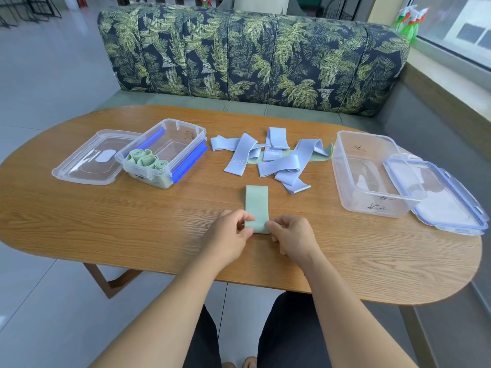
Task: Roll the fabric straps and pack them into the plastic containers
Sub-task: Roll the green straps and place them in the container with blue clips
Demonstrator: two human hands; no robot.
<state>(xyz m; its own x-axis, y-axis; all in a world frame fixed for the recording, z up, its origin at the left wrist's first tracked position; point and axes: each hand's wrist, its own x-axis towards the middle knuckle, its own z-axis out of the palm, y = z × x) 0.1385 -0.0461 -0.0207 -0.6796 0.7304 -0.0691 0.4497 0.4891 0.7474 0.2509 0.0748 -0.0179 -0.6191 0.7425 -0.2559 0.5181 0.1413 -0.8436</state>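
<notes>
While the green strap (256,204) lies flat at lower centre of the frame, its near end is pinched at the left edge by the curled thumb and forefinger of the left hand (230,231) and at the right edge by the curled fingers of the right hand (291,235). The rest of the strap is laid out beyond the fingertips on the wooden table (106,235). Rolled green straps (145,159) (three, side by side) are held in the left container (186,150) at upper left.
</notes>
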